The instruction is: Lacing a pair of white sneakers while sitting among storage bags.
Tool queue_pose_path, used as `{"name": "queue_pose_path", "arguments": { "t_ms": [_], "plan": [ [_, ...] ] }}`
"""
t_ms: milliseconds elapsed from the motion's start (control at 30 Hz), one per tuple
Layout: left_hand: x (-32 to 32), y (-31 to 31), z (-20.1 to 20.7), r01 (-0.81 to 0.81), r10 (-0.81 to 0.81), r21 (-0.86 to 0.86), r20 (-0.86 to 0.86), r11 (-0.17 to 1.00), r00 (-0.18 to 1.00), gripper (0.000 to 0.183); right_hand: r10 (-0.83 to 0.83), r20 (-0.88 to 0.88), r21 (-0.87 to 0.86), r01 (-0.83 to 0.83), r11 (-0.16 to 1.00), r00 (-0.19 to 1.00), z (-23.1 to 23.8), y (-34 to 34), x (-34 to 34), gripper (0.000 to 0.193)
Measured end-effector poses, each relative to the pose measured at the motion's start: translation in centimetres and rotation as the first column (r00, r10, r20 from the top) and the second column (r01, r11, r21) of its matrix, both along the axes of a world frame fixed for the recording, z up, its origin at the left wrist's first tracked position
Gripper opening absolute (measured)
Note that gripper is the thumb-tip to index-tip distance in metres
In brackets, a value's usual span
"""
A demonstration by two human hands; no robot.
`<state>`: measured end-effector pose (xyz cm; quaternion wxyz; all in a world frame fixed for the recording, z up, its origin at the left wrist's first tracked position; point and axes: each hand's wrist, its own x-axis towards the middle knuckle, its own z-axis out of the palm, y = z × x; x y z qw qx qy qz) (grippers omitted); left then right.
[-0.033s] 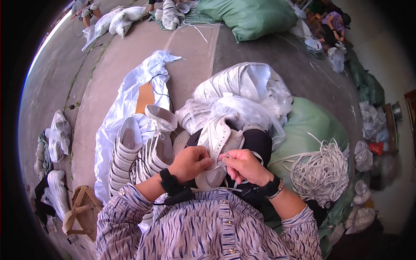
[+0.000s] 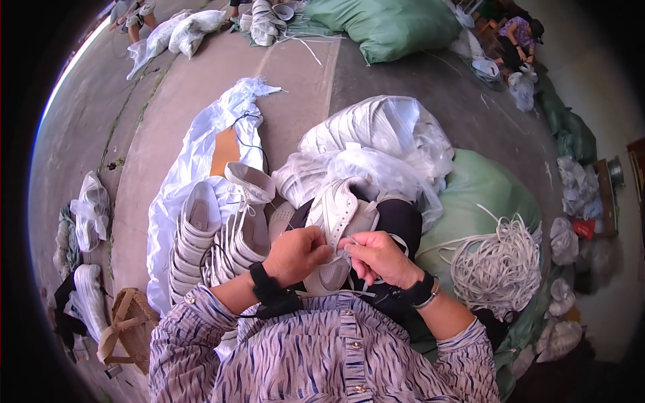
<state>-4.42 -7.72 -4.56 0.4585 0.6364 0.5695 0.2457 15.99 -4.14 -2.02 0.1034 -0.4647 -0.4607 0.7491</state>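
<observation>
A white lace-up shoe (image 2: 334,209) lies on my dark-clad lap, its row of eyelets showing. My left hand (image 2: 299,256) is closed at the left side of the shoe, thumb pressed to curled fingers; what they grip is hidden. From the other side my right hand (image 2: 384,258) pinches a pale shoelace between thumb and forefinger, close to my left fingertips. The two hands almost meet over the lower part of the shoe. Below them a loose pale lace (image 2: 359,293) trails across my lap.
Stacked white shoes (image 2: 191,252) stand on white plastic sheeting (image 2: 171,208) at left. A clear bag of shoes (image 2: 376,127) lies ahead. A tangled lace pile (image 2: 494,265) rests on a green sack (image 2: 487,185) at right. A woven basket (image 2: 134,319) is lower left; a person (image 2: 519,37) sits far right.
</observation>
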Motion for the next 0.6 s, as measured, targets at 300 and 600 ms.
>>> {"name": "queue_pose_path", "arguments": {
  "t_ms": [300,600],
  "plan": [
    [-0.5,-1.2,-1.6,-0.033,0.029,0.009,0.303,0.999,0.953,0.014,-0.06,-0.079,-0.067,0.055,0.996,0.995,-0.7,-0.7,-0.1,0.028],
    [-0.6,1.3,1.6,0.31,-0.057,0.566,-0.419,0.764,0.906,0.023,0.118,0.15,0.289,-0.158,0.944,0.982,1.4,-1.8,-1.0,0.028]
  ]
}}
